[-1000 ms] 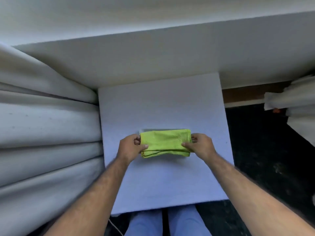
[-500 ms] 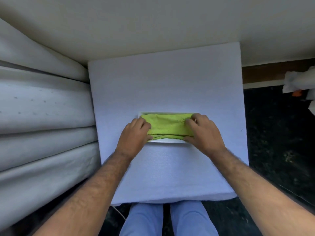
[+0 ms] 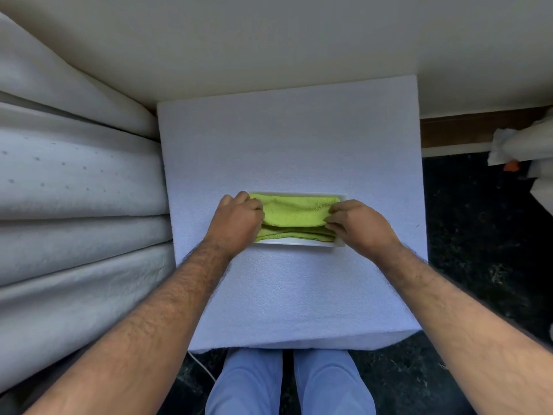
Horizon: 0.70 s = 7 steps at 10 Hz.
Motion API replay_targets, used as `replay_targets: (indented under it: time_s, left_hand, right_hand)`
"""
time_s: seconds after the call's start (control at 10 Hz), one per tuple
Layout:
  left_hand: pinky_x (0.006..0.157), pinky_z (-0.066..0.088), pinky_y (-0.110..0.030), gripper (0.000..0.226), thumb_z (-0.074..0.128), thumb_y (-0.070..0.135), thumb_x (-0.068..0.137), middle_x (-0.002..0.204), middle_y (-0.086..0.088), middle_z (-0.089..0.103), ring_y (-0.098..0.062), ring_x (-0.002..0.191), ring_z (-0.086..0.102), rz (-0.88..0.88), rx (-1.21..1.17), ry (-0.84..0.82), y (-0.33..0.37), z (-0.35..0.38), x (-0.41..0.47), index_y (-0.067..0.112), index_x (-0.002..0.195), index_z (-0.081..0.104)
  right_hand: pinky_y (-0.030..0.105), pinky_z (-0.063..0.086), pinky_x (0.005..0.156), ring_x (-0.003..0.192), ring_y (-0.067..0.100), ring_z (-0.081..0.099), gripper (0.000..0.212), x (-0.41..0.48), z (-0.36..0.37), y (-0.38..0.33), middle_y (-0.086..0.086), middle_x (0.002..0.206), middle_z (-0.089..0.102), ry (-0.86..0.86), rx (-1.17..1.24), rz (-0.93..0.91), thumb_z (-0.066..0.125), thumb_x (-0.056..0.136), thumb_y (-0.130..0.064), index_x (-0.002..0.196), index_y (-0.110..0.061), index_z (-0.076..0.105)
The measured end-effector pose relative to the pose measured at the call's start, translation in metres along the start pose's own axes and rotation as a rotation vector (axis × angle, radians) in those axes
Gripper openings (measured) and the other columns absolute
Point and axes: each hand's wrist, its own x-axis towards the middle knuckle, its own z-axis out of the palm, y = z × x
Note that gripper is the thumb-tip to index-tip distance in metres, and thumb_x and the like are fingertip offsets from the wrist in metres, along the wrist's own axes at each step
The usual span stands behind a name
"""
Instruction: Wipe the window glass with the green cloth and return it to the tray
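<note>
The head camera looked steeply down from above, close over a white foam block (image 3: 287, 151) and forearms.

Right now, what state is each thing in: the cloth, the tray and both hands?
green cloth: folded, lying in the tray.
tray: white, flat on the foam block, holding the cloth.
left hand: fingers curled on the cloth's left end.
right hand: fingers pinching the cloth's right end.

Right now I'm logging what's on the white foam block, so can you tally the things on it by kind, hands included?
Green cloth, folded, lying in the tray: 1
White tray: 1
Hands, left and right, each at one end of the cloth: 2
Total: 4
</note>
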Motion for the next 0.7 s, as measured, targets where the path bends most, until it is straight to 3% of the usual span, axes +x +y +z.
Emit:
replay_targets:
  time_s: [0.1,0.2,0.3,0.4,0.5,0.6,0.7]
  left_hand:
    - [0.078,0.053,-0.041,0.007,0.073,0.016,0.086,0.101,-0.001,0.078,-0.028,0.097,0.068,0.044,-0.032,0.141,0.0,-0.002,-0.01,0.013,0.09,0.079]
    - [0.089,0.059,-0.043,0.009,0.08,0.011,0.081,0.114,-0.007,0.078,-0.031,0.108,0.072,0.113,-0.066,0.123,0.004,0.007,-0.024,0.01,0.09,0.078]
    - [0.118,0.046,-0.053,0.018,0.075,0.004,0.086,0.142,-0.012,0.068,-0.033,0.137,0.061,0.114,0.0,0.015,0.01,0.022,-0.028,0.008,0.103,0.077]
    - [0.133,0.015,-0.054,0.041,0.057,-0.003,0.095,0.169,-0.009,0.037,-0.027,0.159,0.031,0.064,0.011,-0.119,0.009,0.034,-0.03,0.011,0.133,0.06]
    - [0.134,0.005,-0.051,0.035,0.042,0.014,0.108,0.176,-0.002,0.017,-0.02,0.164,0.016,0.086,0.036,-0.226,0.006,0.029,-0.038,0.016,0.142,0.048]
    - [0.134,0.007,-0.048,0.04,0.033,0.037,0.113,0.173,0.003,0.028,-0.017,0.162,0.021,0.134,0.018,-0.354,0.007,-0.022,-0.022,0.02,0.143,0.055]
    - [0.133,0.016,-0.045,0.048,0.036,0.044,0.111,0.17,-0.001,0.035,-0.021,0.16,0.027,0.215,0.137,-0.193,0.009,-0.094,0.002,0.017,0.148,0.052]
  right_hand:
    - [0.047,0.063,0.086,0.113,0.034,0.072,0.017,-0.012,0.005,0.002,0.011,0.113,0.079,0.103,-0.067,-0.081,0.075,0.097,-0.021,0.103,-0.009,0.084]
    - [0.051,0.064,0.092,0.127,0.04,0.07,0.011,-0.025,0.018,0.004,0.019,0.129,0.075,0.131,-0.111,-0.145,0.079,0.093,-0.016,0.091,-0.006,0.083]
    - [0.051,0.051,0.116,0.151,0.038,0.052,0.016,-0.026,0.038,0.004,0.019,0.156,0.06,0.079,-0.121,-0.168,0.07,0.101,-0.018,0.099,-0.004,0.079]
    - [0.046,0.022,0.136,0.165,0.03,0.027,0.04,-0.025,0.051,0.004,0.013,0.175,0.033,-0.031,-0.116,-0.083,0.051,0.11,-0.039,0.13,-0.007,0.066]
    - [0.048,0.014,0.138,0.168,0.025,0.016,0.058,-0.028,0.048,-0.005,0.011,0.179,0.02,-0.138,-0.174,-0.052,0.037,0.11,-0.054,0.139,-0.008,0.057]
    - [0.048,0.012,0.137,0.169,0.022,0.012,0.071,-0.02,-0.004,-0.02,0.009,0.18,0.018,-0.249,-0.238,-0.044,0.03,0.108,-0.063,0.152,-0.01,0.049]
    - [0.046,0.018,0.135,0.168,0.025,0.014,0.073,-0.008,-0.084,-0.041,0.011,0.179,0.022,-0.087,-0.327,-0.114,0.034,0.107,-0.063,0.155,-0.01,0.047]
